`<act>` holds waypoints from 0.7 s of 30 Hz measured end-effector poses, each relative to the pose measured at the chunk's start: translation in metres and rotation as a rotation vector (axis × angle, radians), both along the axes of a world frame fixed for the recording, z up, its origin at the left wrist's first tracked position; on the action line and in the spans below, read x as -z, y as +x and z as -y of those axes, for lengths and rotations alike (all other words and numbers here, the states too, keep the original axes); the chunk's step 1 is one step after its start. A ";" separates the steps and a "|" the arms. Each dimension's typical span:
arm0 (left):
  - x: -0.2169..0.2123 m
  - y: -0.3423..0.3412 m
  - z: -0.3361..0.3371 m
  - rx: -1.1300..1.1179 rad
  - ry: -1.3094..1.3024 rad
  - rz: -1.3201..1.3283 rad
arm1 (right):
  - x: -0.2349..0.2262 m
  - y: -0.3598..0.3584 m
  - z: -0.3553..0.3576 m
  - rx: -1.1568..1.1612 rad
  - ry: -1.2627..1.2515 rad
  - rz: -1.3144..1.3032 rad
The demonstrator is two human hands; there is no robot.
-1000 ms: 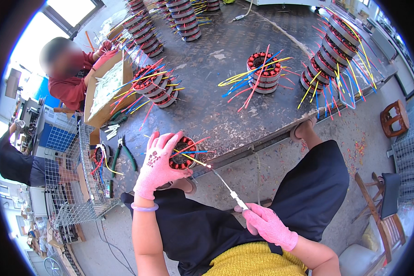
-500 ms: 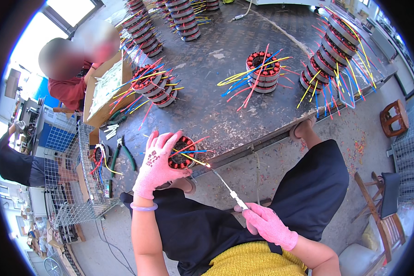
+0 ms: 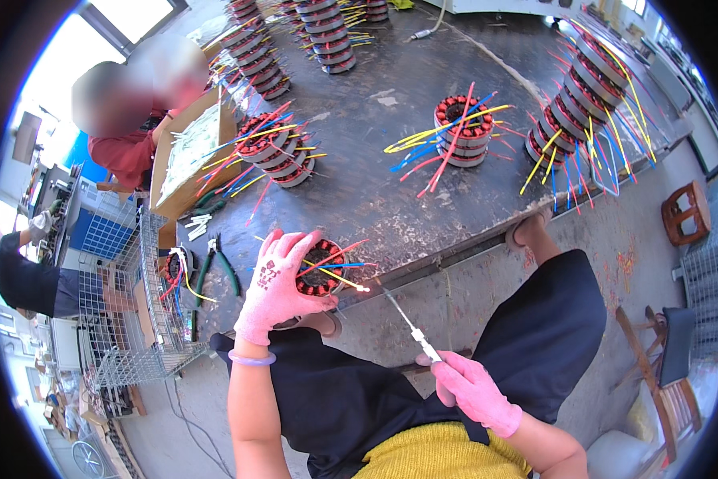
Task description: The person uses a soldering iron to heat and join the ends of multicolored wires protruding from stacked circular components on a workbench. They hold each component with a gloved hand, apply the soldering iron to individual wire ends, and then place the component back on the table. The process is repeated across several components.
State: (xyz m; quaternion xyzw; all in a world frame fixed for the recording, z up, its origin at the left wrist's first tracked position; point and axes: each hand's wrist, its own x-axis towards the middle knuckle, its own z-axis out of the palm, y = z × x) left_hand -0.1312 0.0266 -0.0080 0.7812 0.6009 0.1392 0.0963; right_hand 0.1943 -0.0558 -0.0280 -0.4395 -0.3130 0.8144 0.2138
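Observation:
My left hand (image 3: 277, 283), in a pink glove, rests on a round red motor stator (image 3: 321, 270) at the near edge of the dark worktable (image 3: 359, 176). Yellow, red and blue wires stick out of the stator. My right hand (image 3: 477, 391), also pink-gloved, grips a thin metal rod tool (image 3: 407, 323) whose tip points at a yellow wire end by the stator, where a small orange glow (image 3: 364, 288) shows.
Stacks of wired stators (image 3: 459, 132) (image 3: 275, 152) (image 3: 591, 88) stand across the table. A cardboard box (image 3: 187, 156) sits at the left beside another person in red. Pliers (image 3: 215, 267) and a wire basket (image 3: 127, 311) are at my left, wooden stools (image 3: 685, 211) to my right.
My right hand has drawn slightly back and right with the rod. The left hand stays on the stator. The person at the left has shifted a little.

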 end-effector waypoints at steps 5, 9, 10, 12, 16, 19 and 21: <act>-0.018 0.001 0.002 -0.009 0.078 0.091 | 0.000 0.018 -0.010 0.112 0.045 -0.022; -0.037 0.006 0.008 -0.019 0.103 0.170 | -0.020 0.028 -0.022 0.162 0.135 0.074; -0.040 0.006 0.013 -0.016 0.116 0.182 | -0.025 0.029 -0.022 0.159 0.135 0.101; -0.045 0.006 0.016 -0.009 0.151 0.191 | -0.027 0.029 -0.026 0.167 0.156 0.135; -0.044 0.003 0.016 0.032 0.172 0.219 | -0.027 0.022 -0.024 0.180 0.158 0.191; -0.037 -0.002 0.015 0.060 0.195 0.232 | -0.028 0.016 -0.023 0.143 0.169 0.245; -0.038 -0.002 0.015 0.030 0.177 0.207 | -0.025 0.016 -0.022 0.115 0.188 0.269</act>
